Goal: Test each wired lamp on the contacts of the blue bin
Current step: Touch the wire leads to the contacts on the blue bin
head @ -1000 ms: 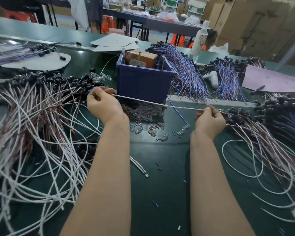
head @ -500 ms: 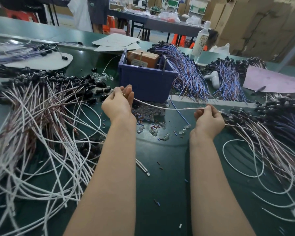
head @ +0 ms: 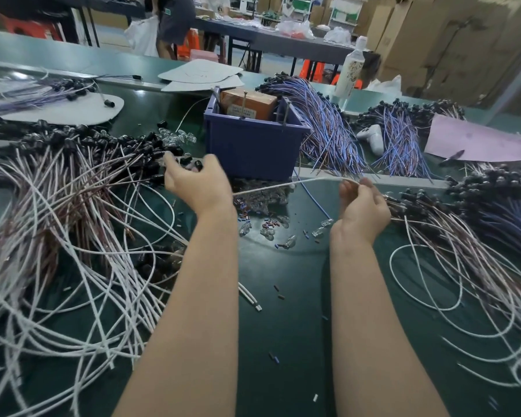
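Note:
The blue bin (head: 253, 149) stands at the table's middle, with a brown box and upright metal pins (head: 286, 114) inside it. One white wired lamp (head: 286, 184) spans both hands in front of the bin. My left hand (head: 200, 185) holds its black socket end just left of the bin, fingers loosely spread over the pile edge. My right hand (head: 363, 204) pinches the wire's other end at the bin's lower right. The wire bows slightly upward between them and touches no pin.
A big pile of white-wired lamps (head: 73, 224) fills the left, another pile (head: 463, 254) the right. Blue-wired bundles (head: 331, 136) lie behind the bin. Loose glass bulbs (head: 268, 230) sit in front of it. A bottle (head: 351, 70) stands behind.
The wire was taut and is now slack. My left hand went right toward the bin, then back a little left, and its fingers have spread. My right hand has barely moved.

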`<state>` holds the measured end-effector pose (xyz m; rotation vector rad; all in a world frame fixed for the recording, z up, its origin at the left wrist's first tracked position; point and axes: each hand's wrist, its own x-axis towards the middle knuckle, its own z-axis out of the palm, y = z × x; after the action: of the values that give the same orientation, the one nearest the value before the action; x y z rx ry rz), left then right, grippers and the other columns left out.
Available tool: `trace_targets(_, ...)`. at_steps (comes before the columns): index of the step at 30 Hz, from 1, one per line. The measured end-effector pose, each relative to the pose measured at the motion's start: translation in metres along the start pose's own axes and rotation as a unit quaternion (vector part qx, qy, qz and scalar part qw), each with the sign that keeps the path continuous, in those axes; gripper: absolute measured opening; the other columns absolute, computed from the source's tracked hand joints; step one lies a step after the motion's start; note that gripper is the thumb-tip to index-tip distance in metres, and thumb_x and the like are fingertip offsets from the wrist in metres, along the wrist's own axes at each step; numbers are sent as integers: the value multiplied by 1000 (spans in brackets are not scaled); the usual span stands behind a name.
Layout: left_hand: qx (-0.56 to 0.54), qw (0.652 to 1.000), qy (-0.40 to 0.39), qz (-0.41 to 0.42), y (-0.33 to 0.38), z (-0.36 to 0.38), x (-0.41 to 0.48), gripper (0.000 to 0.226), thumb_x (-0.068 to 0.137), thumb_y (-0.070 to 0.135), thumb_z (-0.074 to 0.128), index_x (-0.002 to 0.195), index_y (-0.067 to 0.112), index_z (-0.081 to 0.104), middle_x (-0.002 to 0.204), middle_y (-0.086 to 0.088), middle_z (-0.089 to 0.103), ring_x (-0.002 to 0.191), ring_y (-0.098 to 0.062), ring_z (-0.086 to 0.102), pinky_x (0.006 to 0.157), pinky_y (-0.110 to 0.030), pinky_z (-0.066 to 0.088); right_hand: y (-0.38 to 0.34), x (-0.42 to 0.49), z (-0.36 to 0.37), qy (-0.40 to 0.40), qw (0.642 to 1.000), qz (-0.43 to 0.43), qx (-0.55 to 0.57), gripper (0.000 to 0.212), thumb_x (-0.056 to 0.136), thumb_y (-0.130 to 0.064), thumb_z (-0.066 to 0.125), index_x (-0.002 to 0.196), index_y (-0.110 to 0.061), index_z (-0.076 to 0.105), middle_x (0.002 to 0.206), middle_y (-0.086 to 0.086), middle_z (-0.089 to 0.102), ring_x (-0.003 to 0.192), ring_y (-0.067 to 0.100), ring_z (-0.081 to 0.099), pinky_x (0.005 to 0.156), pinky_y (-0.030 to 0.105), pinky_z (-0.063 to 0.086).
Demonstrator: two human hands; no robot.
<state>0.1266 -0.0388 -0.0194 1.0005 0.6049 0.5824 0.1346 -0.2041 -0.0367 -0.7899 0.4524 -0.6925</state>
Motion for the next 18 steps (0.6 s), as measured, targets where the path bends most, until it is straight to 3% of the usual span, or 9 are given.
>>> trace_targets(2,92,993,-22,65,-5,6,-10,54,89,7,54,141,12,37,150,-7,14,121,-27,47,97,-32,46,-3,-3,3,-27,999,11,15,24,90,11,46,82,-8,57,75,7,60,60,8,62,59,14,52)
trace_targets(3,105,989,-21,103,-6,7,-12,48,89,9,55,135,11,42,146,-6,18,118,-26,49,96,-34,46,-4,-3,3,-35,999,8,14,23,90,11,48,82,-8,57,79,8,61,62,8,63,60,13,52)
trace_targets(6,120,972,-32,200,-6,8,-18,24,92,14,53,115,6,53,115,-5,45,78,-4,53,75,-17,47,-5,-5,3,-44,999,-30,-8,21,90,10,51,83,-9,56,79,7,64,61,4,66,60,12,51)
trace_targets(7,133,961,-34,240,-5,8,-21,19,93,15,52,110,5,54,108,-5,48,71,-6,50,68,-11,43,-5,-6,4,-46,998,-44,-20,20,91,8,52,83,-10,56,78,6,65,62,4,66,60,12,51)
trace_targets(9,144,938,-42,313,-5,9,-27,13,95,16,50,102,7,55,100,-8,51,69,-14,46,61,-10,37,-8,-10,6,-51,994,-78,-47,17,92,4,55,85,-12,57,77,4,66,64,4,66,61,14,51)
trace_targets(11,114,922,-104,355,-2,11,-33,11,96,18,49,89,11,53,77,-1,54,57,-7,42,54,-15,34,-12,-10,7,-51,989,-120,-73,13,92,0,57,87,-12,60,77,4,66,64,6,65,62,16,52)
trace_targets(14,81,915,-184,351,0,15,-40,27,98,21,47,71,19,48,53,12,42,44,-2,36,47,-14,29,-17,-11,7,-43,969,-195,-147,5,92,-9,61,94,-10,66,78,0,65,65,5,58,61,14,48)
trace_targets(16,56,932,-155,323,1,14,-40,26,99,19,43,74,20,49,56,7,46,48,-3,40,49,-18,33,-21,-12,5,-37,923,-285,-258,14,92,-17,62,100,-8,69,84,-1,62,66,1,51,62,13,43)
trace_targets(18,-17,972,-82,221,2,12,-30,21,99,13,38,83,19,50,69,1,54,60,-13,49,53,-20,39,-28,-14,5,-31,876,-361,-319,21,91,-24,62,102,-8,70,90,3,55,72,6,47,68,16,42)
